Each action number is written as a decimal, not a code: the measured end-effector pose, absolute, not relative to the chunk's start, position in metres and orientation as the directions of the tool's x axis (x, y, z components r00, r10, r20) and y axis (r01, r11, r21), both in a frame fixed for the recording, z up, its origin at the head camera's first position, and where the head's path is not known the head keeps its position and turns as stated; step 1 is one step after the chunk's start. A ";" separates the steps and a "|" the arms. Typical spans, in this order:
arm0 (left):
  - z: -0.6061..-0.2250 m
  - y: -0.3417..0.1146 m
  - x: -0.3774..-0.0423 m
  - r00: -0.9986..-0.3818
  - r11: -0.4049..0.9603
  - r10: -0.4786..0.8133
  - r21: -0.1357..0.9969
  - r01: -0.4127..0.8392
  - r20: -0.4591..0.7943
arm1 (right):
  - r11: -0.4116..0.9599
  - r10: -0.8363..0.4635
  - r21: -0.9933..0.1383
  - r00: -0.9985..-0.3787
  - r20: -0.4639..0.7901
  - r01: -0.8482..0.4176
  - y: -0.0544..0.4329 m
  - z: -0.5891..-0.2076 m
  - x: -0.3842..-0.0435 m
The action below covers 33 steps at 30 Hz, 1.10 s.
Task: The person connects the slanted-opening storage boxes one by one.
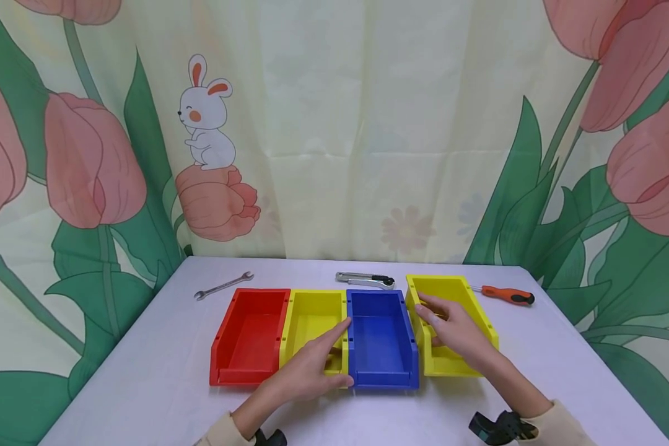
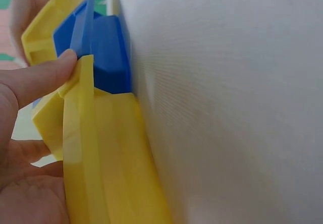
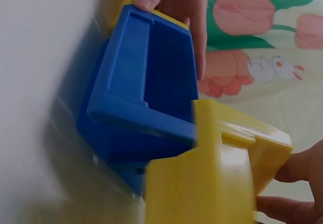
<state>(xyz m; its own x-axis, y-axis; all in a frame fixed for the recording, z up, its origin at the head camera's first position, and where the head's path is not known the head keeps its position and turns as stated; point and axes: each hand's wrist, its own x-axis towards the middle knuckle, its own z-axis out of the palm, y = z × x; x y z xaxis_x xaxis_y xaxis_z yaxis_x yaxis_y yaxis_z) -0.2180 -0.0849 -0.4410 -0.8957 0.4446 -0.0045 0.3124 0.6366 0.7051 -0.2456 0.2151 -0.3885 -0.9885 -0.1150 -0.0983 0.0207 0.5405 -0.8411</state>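
Three bins stand side by side in the head view: red, yellow and blue. My left hand reaches over the yellow bin, its thumb and index finger spread and touching the rims where yellow meets blue. Other fingers of it dip inside the yellow bin. At the right, my right hand grips the left wall of a second yellow bin. That bin sits slightly askew beside the blue one, its front end appearing raised. In the right wrist view, its corner is close to the blue bin.
Behind the bins lie a wrench at left and a utility knife near the middle. An orange-handled screwdriver lies at right, partly hidden by the yellow bin. A printed curtain hangs behind the white table.
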 end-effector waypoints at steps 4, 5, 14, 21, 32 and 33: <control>-0.439 -0.084 -0.217 -0.894 0.643 0.447 0.700 0.313 -0.011 | 0.543 -0.104 -0.839 -0.989 -0.102 0.029 0.215 -0.390 -0.245; -0.439 -0.083 -0.217 -0.894 0.645 0.448 0.698 0.312 -0.014 | 0.541 -0.103 -0.840 -0.989 -0.102 0.031 0.215 -0.391 -0.244; -0.438 -0.083 -0.216 -0.895 0.652 0.446 0.692 0.309 -0.021 | 0.527 -0.091 -0.849 -0.990 -0.104 0.041 0.216 -0.395 -0.244; -0.438 -0.082 -0.215 -0.896 0.654 0.443 0.693 0.302 -0.027 | 0.519 -0.083 -0.854 -0.992 -0.093 0.036 0.216 -0.398 -0.243; -0.437 -0.084 -0.215 -0.890 0.642 0.457 0.690 0.333 0.004 | 0.515 -0.085 -0.856 -0.993 -0.084 0.029 0.216 -0.398 -0.245; -0.437 -0.084 -0.215 -0.889 0.642 0.458 0.690 0.335 0.006 | 0.512 -0.081 -0.859 -0.993 -0.088 0.034 0.215 -0.398 -0.246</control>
<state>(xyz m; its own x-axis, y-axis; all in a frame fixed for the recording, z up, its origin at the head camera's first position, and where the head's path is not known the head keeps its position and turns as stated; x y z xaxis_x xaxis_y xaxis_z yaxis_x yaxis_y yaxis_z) -0.2146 -0.0836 -0.4374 -0.8891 0.4576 0.0063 0.3350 0.6416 0.6900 -0.2456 0.2154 -0.3982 -0.9928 -0.0814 -0.0880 0.0342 0.5117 -0.8585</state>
